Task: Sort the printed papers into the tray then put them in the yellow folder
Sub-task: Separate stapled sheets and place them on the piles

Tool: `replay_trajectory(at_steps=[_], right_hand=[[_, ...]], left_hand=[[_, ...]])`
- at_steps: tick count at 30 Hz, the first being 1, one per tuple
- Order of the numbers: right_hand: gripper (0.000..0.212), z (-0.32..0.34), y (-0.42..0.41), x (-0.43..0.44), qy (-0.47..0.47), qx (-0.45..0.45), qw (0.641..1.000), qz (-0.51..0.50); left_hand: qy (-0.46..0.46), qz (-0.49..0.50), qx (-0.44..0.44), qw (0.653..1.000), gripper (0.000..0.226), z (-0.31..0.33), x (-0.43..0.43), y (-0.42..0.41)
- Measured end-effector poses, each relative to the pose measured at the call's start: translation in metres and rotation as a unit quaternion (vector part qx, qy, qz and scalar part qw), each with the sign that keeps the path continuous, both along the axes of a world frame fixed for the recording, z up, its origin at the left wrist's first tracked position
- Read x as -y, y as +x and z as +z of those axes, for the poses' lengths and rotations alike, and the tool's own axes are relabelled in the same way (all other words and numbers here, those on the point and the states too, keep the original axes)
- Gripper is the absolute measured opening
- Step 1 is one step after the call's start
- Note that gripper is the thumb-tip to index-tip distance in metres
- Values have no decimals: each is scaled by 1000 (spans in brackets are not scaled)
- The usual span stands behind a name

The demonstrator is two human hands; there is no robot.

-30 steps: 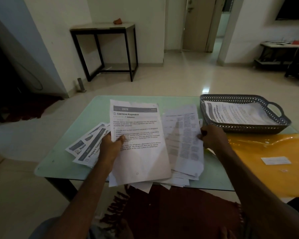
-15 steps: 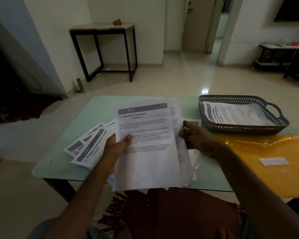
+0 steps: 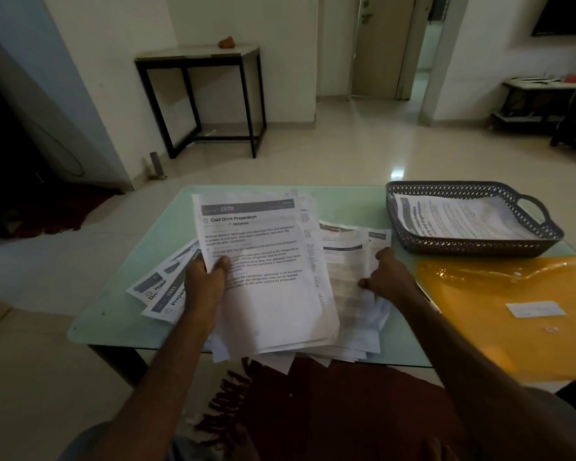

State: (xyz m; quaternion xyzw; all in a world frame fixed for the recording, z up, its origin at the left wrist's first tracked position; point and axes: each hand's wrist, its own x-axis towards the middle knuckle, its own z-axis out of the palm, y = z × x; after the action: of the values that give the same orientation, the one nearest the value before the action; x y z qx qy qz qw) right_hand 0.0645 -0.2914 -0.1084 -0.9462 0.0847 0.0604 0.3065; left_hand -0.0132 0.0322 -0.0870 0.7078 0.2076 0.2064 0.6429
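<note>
Two bare hands gripping white printed sheets (image 3: 263, 277) over pale green glass table (image 3: 120, 311): left hand (image 3: 205, 281) pinching top page's edge, right hand (image 3: 388, 277) clasping lower pages, near dark perforated plastic tray (image 3: 473, 246) and glossy yellow folder (image 3: 499, 327).

Single head-worn camera looks forward and down, close over the table (image 3: 140, 261)

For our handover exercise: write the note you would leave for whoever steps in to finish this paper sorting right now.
Left hand grips the "Cold Drink Preparation" sheet, raised over the loose pile.
Right hand pinches sheets of that pile.
More sheets fan out at left on the table.
Done: some papers lie in the tray.
Left: sort the rest into the tray, then move all into the yellow folder, lying closed beside it.
</note>
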Motion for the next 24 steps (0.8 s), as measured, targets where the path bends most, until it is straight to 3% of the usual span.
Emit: replay_trajectory(at_steps=[6, 8, 11, 13, 15, 17, 21, 24], right_hand=[[16, 23, -1, 6, 121, 73, 990, -3], [11, 35, -2, 8, 244, 57, 968, 8], [21, 49, -12, 0, 426, -10, 901, 75], [20, 51, -22, -13, 474, -39, 868, 142], [11, 49, -25, -22, 469, -45, 865, 170], [22, 50, -23, -25, 456, -27, 879, 138], [37, 39, -19, -20, 205, 41, 969, 128], [47, 29, -26, -34, 212, -66, 962, 157]], left_hand=[[-10, -16, -7, 1000, 13, 0, -1, 1], [-15, -26, -8, 1000, 11, -1, 0, 2], [-37, -49, -1, 998, 8, 3, 6, 2], [-50, -71, 7, 996, 16, 4, 13, 0], [-44, -80, 10, 996, 16, 4, 16, -2], [-32, -49, 26, 998, 17, 4, 10, -2], [-18, 19, 18, 999, 18, 5, -10, -1], [-28, 0, -1, 1000, 17, 2, -10, 1]])
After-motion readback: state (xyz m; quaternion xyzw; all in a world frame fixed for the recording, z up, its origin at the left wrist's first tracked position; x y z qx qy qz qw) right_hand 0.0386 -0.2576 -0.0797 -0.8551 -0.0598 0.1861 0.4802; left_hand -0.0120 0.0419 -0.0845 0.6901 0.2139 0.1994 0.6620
